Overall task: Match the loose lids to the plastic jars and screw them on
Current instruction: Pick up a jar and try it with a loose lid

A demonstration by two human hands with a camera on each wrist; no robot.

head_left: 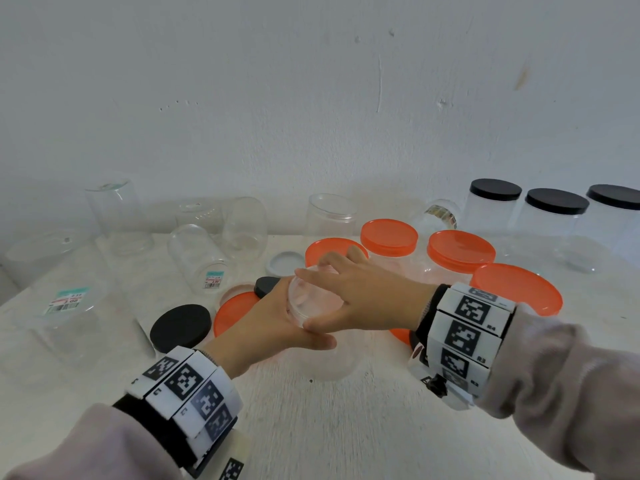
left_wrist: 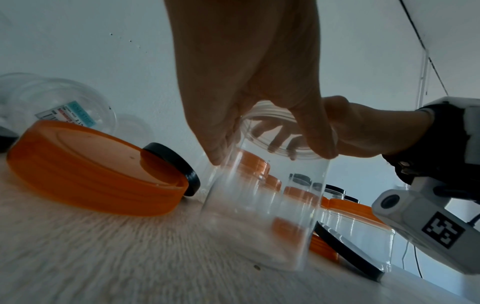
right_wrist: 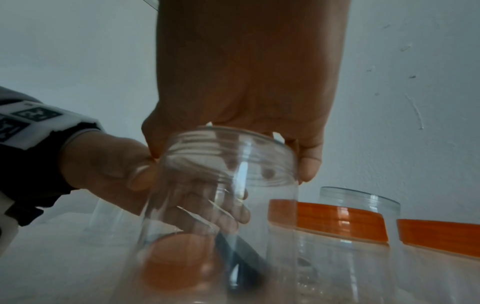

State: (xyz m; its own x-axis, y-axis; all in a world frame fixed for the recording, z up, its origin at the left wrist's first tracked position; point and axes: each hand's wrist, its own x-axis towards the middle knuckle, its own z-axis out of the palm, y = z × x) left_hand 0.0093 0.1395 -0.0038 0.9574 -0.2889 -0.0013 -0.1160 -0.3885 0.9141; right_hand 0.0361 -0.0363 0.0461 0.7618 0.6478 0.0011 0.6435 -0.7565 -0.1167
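1. Clear jar (head_left: 325, 355): upright on the table (head_left: 311, 427), axis vertical, empty; left hand (head_left: 263, 323) wraps its upper wall.
2. Clear lid (head_left: 311, 299): atop the jar mouth, right hand (head_left: 349, 292) clasping its rim from above; turning would be about the vertical axis.
3. Loose orange lid (head_left: 232, 313) and black lid (head_left: 180, 327): just left.
4. Orange-lidded jars (head_left: 460, 251): behind, capped, contents unclear.
5. Black-lidded jars (head_left: 495, 199): farthest right.

Both arms have pale grey-pink fleecy sleeves (head_left: 571, 375). Just behind each grip sits a chunky white wristband (head_left: 464, 337) over black cuffs, covered in black square-code markers, right ones labelled R3, R4.
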